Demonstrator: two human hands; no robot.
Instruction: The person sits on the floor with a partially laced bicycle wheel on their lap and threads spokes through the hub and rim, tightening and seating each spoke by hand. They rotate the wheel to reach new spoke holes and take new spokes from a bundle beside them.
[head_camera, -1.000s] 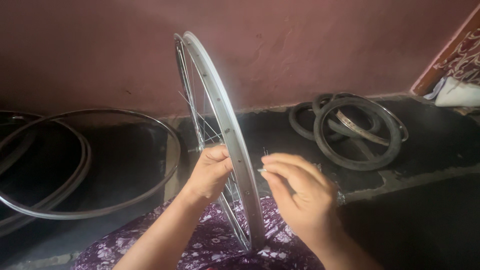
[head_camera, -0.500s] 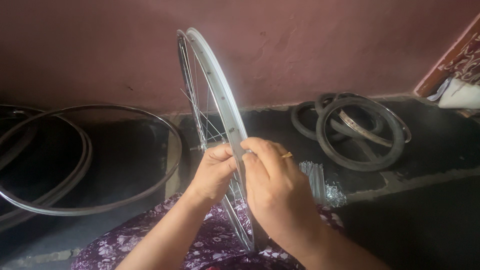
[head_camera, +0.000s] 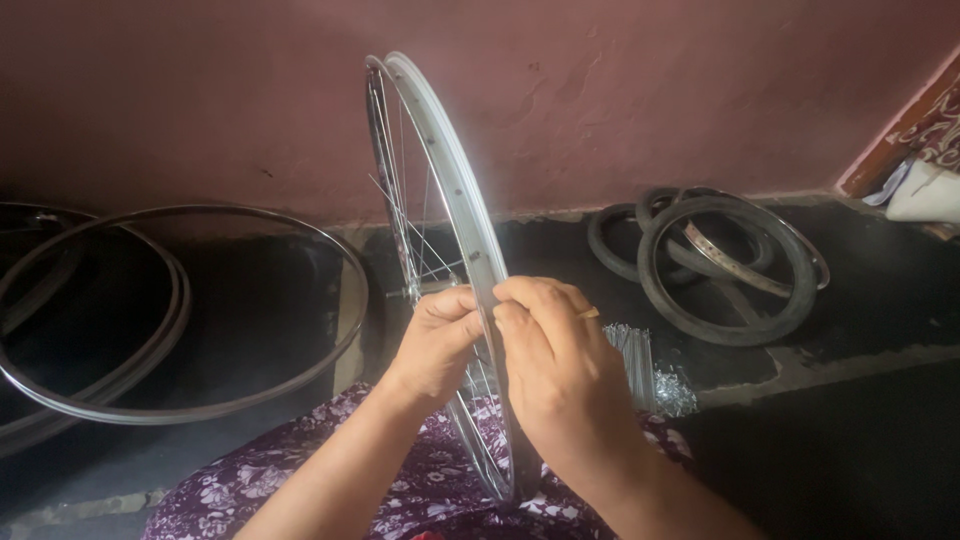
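While the bicycle wheel rim (head_camera: 455, 190) stands upright on edge over my lap, I see my left hand (head_camera: 437, 340) and right hand (head_camera: 550, 365) meeting at its lower arc, fingers pinched together on the rim and a thin spoke (head_camera: 432, 262). Just right of them lies a bundle of loose spokes (head_camera: 635, 355). Farther right are 2 black tyres (head_camera: 725, 265); bare rims (head_camera: 180, 320) lie on the floor at left.

The bicycle wheel rim (head_camera: 455, 190) is silver-grey, its spokes (head_camera: 425, 255) thin and shiny. The wall (head_camera: 650, 90) is dull reddish-brown — the tyres (head_camera: 720, 325) black. The garment (head_camera: 300, 480) is purple with white flowers — a floral print.
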